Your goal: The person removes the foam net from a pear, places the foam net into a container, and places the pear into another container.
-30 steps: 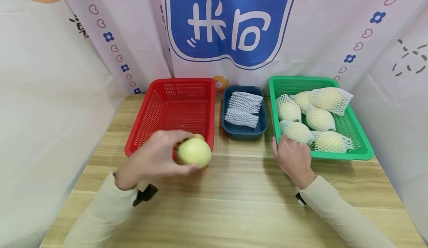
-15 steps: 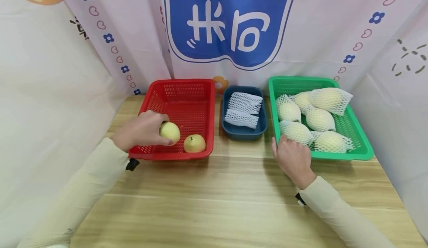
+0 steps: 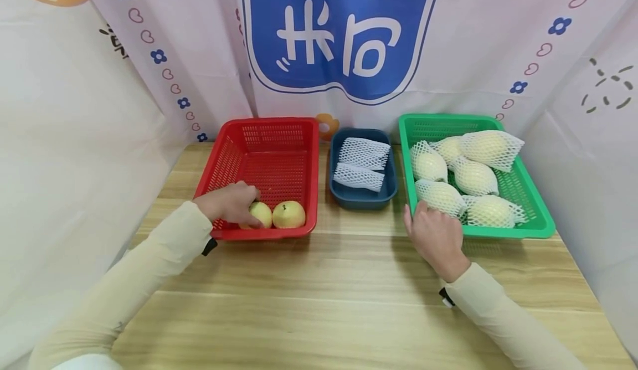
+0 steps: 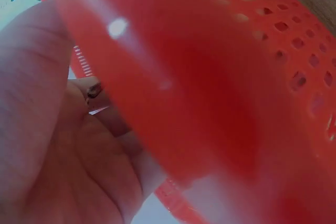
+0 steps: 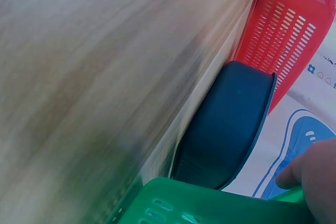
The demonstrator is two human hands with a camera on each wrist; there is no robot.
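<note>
Inside the red basket (image 3: 276, 234), at its front, my left hand (image 3: 231, 204) holds a pale yellow pear (image 3: 262, 214), its fingers over the fruit's left side. A second bare pear (image 3: 289, 215) sits just right of it, stem up. In the left wrist view the red basket's wall (image 4: 210, 93) hides most of the held pear; a dark stem shows by the palm. My right hand (image 3: 436, 240) grips the front left rim of the green basket (image 3: 518, 231). Several pears (image 3: 474, 176) in white foam nets lie in that basket.
Between the baskets stands a small dark blue bin (image 3: 364, 203) with two flat white foam nets (image 3: 363, 154) in it. All containers stand at the back of the wooden table (image 3: 339, 303), against a printed cloth (image 3: 448, 93).
My left hand has carried the pear from in front of the red basket's rim leftward, then down into the basket beside the other pear. My right hand stays on the green rim.
</note>
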